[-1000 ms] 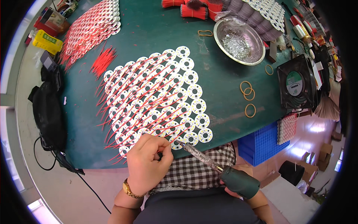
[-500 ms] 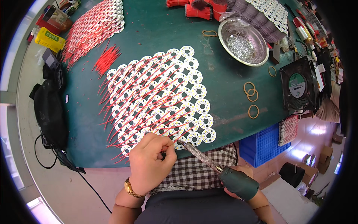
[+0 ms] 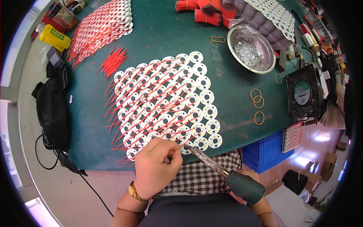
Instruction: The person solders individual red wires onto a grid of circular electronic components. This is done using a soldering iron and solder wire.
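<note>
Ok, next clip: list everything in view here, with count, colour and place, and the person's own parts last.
Round boards: many, white with red wires, laid in rows mid-table.
Second batch of boards: many, white and red, upper left.
Loose wires: small pile, red, left of the rows.
Wire bundles: several, red, top edge.
Metal bowl: one, silver, holding shiny scraps, upper right.
Rubber bands: about five, tan, right of the rows.
Fan: one, black, right edge.
Crate: one, blue, below the table's edge.
Bag: one, black, left.
Table: one, green.
Soldering iron: one, green handle, in the right hand.
Left hand: pinching a red wire at the nearest row; gold watch.
Right hand: mostly hidden behind the iron's handle.
</note>
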The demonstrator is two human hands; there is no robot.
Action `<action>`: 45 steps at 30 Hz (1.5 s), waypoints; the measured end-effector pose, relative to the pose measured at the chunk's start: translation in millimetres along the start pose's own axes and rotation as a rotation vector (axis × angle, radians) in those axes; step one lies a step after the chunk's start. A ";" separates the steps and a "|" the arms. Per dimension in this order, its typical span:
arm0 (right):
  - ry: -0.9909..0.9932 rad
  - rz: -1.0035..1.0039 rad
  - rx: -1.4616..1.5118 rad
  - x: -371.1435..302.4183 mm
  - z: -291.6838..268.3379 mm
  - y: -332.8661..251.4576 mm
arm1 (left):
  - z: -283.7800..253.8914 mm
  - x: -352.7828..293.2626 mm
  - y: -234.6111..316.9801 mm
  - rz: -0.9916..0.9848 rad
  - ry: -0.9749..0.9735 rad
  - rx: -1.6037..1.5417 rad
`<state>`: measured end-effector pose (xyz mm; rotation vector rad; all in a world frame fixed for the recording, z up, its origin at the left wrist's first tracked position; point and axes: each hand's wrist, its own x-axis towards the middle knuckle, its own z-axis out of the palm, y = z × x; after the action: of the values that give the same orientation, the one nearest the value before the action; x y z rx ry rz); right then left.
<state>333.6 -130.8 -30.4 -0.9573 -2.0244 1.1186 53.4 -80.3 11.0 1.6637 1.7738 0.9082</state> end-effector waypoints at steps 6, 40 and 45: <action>-0.013 -0.029 -0.038 -1.3 -0.8 3.7 | 0.8 -1.4 -2.9 0.016 0.016 0.004; 0.069 0.135 0.210 -12.3 12.1 -3.5 | -79.2 170.9 -86.3 0.079 0.163 0.805; 0.056 0.272 0.325 -22.6 12.6 2.6 | -69.8 169.3 -96.3 0.167 0.305 0.882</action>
<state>336.5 -153.9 -42.2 -1.0975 -1.6333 1.4939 -76.9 79.1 -9.5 2.3159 2.4947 0.4611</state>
